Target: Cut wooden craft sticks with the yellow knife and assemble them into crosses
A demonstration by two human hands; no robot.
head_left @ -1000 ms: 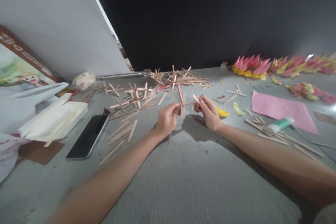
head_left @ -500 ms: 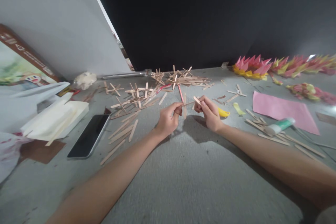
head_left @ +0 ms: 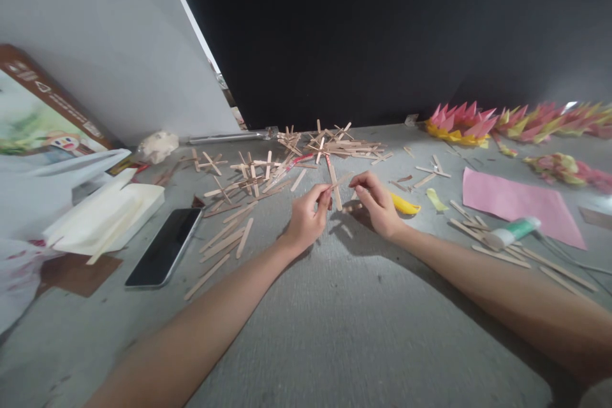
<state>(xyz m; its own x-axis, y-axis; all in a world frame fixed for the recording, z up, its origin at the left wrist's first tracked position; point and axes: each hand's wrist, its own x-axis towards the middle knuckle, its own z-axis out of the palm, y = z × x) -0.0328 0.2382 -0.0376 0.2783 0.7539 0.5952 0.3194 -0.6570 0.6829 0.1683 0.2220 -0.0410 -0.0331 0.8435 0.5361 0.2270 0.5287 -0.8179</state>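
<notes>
Pinched between thumb and forefinger of my left hand (head_left: 308, 213) is a thin wooden stick (head_left: 341, 181), which points toward my other hand. My right hand (head_left: 376, 203) hovers just to its right, with fingers curled and thumb and forefinger slightly apart; no stick shows between them. Another wooden stick (head_left: 333, 182) stretches away behind the fingertips, beside a red-patterned strip. Past the hands lies a pile of sticks (head_left: 351, 145), some joined in crosses. A yellow object (head_left: 405, 204) rests beside my right hand.
A black phone (head_left: 163, 247) and an open white box (head_left: 108, 220) lie to the left. Loose sticks (head_left: 222, 244) are near the phone. On the right are pink paper (head_left: 519, 204), a glue tube (head_left: 513, 233) and pink-yellow paper pieces (head_left: 461, 122). A dark panel (head_left: 358, 32) stands behind.
The short stick piece that my right hand held has left its fingertips, and those fingers have opened a little. My left hand still holds its thin stick, now tilted slightly differently.
</notes>
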